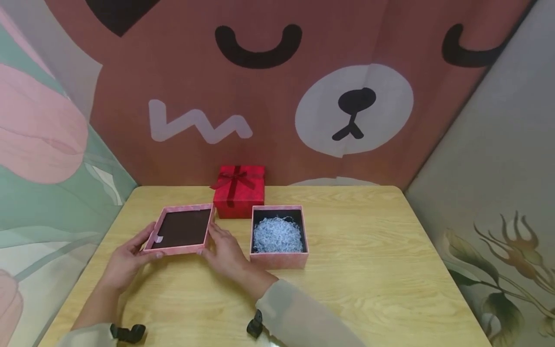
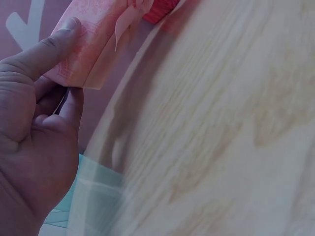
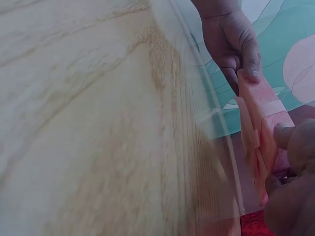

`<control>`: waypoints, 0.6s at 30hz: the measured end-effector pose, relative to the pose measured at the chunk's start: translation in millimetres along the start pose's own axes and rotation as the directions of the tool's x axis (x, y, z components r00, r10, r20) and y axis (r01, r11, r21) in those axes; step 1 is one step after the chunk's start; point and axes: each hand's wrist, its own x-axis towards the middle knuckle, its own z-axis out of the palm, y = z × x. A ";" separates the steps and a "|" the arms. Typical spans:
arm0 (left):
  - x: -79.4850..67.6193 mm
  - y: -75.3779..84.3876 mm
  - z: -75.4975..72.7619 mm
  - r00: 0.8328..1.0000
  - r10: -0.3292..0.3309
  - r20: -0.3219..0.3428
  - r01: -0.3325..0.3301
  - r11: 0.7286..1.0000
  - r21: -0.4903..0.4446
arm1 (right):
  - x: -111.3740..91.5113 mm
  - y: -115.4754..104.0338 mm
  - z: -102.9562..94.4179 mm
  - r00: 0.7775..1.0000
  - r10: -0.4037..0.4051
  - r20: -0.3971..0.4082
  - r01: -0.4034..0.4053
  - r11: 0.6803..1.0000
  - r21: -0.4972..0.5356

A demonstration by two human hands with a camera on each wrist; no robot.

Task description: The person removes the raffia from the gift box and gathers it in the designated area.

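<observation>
Left grip and right grip are grasping the lid by opposite sides; the pink box is standing open on the surface.

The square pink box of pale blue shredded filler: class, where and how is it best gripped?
Probably the left and right outer walls of the square pink box, from both sides: it stands upright, open-topped, pale blue shredded filler inside. Stay near the front: the red ribbon-tied gift box crowds its back-left corner.
</observation>
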 end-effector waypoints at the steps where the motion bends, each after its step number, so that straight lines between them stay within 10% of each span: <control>1: 2.1 -1.5 0.4 1.000 -0.010 0.002 0.010 1.000 -0.007 | 1.6 0.5 1.1 1.000 0.009 -0.004 -0.009 1.000 0.003; 18: 24.6 -1.6 4.1 0.996 -0.089 -0.007 0.089 0.990 0.112 | 26.5 6.7 17.4 0.985 0.043 -0.166 -0.025 0.994 0.109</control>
